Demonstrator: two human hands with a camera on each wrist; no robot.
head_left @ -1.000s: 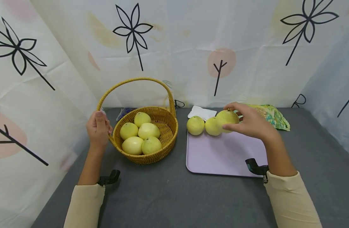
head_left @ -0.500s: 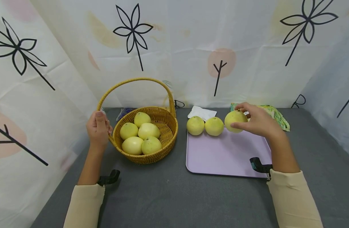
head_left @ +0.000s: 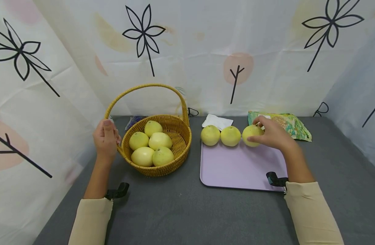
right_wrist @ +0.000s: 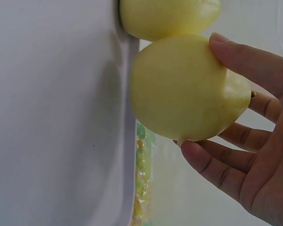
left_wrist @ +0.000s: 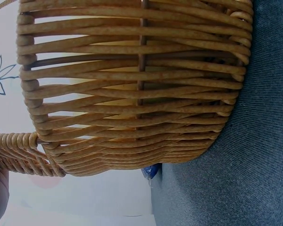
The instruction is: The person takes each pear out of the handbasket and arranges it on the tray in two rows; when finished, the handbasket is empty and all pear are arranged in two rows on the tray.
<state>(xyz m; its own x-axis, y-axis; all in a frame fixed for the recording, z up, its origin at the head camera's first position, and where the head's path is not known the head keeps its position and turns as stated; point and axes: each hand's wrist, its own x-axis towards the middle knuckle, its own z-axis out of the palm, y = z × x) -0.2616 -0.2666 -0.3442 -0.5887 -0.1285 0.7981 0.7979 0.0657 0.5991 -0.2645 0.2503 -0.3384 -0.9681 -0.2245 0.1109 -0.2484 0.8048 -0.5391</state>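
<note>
My left hand [head_left: 106, 137] grips the arched handle [head_left: 147, 85] of a yellow woven basket [head_left: 182, 146] near its lower left end. Several yellow-green pears [head_left: 159, 140] lie inside the basket, filling its left and front part. At the back of a pale purple tray [head_left: 236, 170], two pears [head_left: 220, 135] sit side by side. My right hand [head_left: 274, 134] holds a third pear [right_wrist: 184, 89] at the right end of that row, thumb on one side and fingers on the other. The right wrist view shows its stem toward the palm and its bottom close to the tray's rim.
Behind the tray lie a white tissue [head_left: 217, 121] and a green patterned packet [head_left: 292, 126]. A dark blue wrapper [head_left: 133, 120] shows behind the basket. Grey cloth [head_left: 178, 211] covers the table, and a printed white curtain [head_left: 199, 44] hangs at the back and sides.
My right hand has carried the pear rightward from in front of the second pear, then down to the row's right end. The left hand and basket have stayed in place.
</note>
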